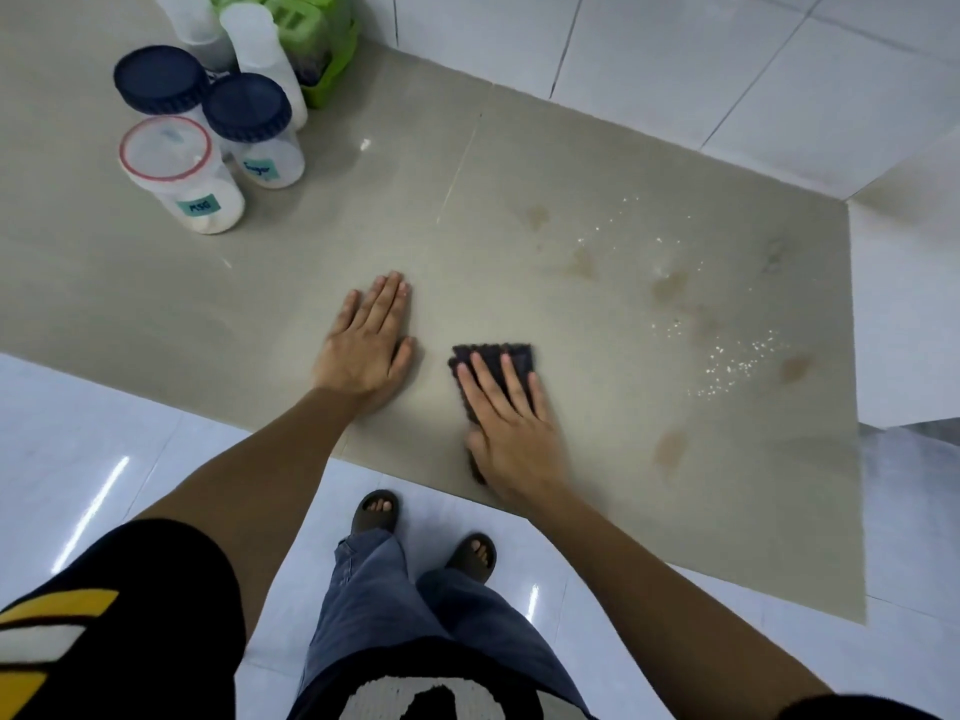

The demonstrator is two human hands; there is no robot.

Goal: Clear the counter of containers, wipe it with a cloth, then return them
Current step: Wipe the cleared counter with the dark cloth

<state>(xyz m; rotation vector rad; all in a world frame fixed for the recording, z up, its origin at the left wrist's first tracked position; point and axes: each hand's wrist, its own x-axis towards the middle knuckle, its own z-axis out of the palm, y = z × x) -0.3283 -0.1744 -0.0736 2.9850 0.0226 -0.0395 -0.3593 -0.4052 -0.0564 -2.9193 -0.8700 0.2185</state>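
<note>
You are wiping: your right hand (511,415) is pressing flat on the dark cloth (493,366) at frame centre, your left hand (366,345) bracing, open and empty. Containers (208,142) are waiting upper left; next, sweep toward the right-side crumbs (737,361) and stains (670,285).

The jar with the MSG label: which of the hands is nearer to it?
Left. The left hand lies flat on the counter, below and right of the MSG jar. The right hand presses the cloth, farther right.
</note>
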